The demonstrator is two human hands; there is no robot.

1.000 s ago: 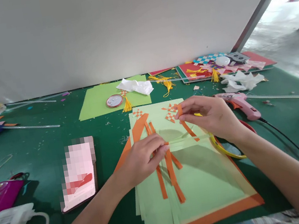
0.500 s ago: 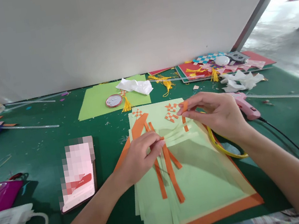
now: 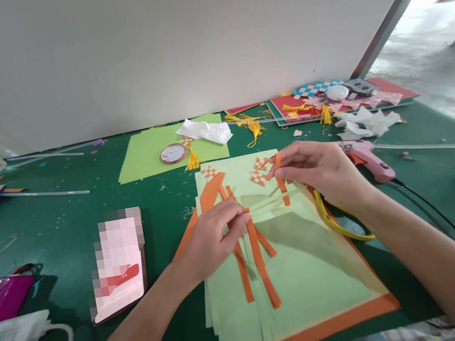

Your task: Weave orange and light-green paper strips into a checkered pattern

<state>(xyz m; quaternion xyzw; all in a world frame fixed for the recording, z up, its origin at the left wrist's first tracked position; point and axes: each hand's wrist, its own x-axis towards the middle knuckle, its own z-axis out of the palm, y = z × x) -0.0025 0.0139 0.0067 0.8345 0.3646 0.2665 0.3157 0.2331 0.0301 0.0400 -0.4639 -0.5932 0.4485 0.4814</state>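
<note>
My left hand (image 3: 221, 235) pinches paper strips near the middle of the light green sheets (image 3: 314, 272); a small orange end shows between thumb and finger. Pale green strips (image 3: 266, 207) stretch from it toward the right. My right hand (image 3: 319, 170) is closed on an orange strip (image 3: 281, 173), which hangs down across the pale strips. Loose orange strips (image 3: 265, 275) lie below my left hand. Small orange-and-white woven pieces (image 3: 260, 176) rest at the top of the sheets, just left of my right fingertips.
A phone (image 3: 119, 264) lies at the left, beyond it a purple tool (image 3: 4, 298) and white adapter (image 3: 17, 336). Yellow-handled scissors (image 3: 336, 222) and a pink glue gun (image 3: 372, 161) are at the right. Tissue (image 3: 206, 132), a round tin (image 3: 173, 153) and tassels (image 3: 253, 128) lie behind.
The orange strip at my right hand now stands more upright and is woven across the pale strips. My right hand has shifted slightly left; my left hand has stayed in place.
</note>
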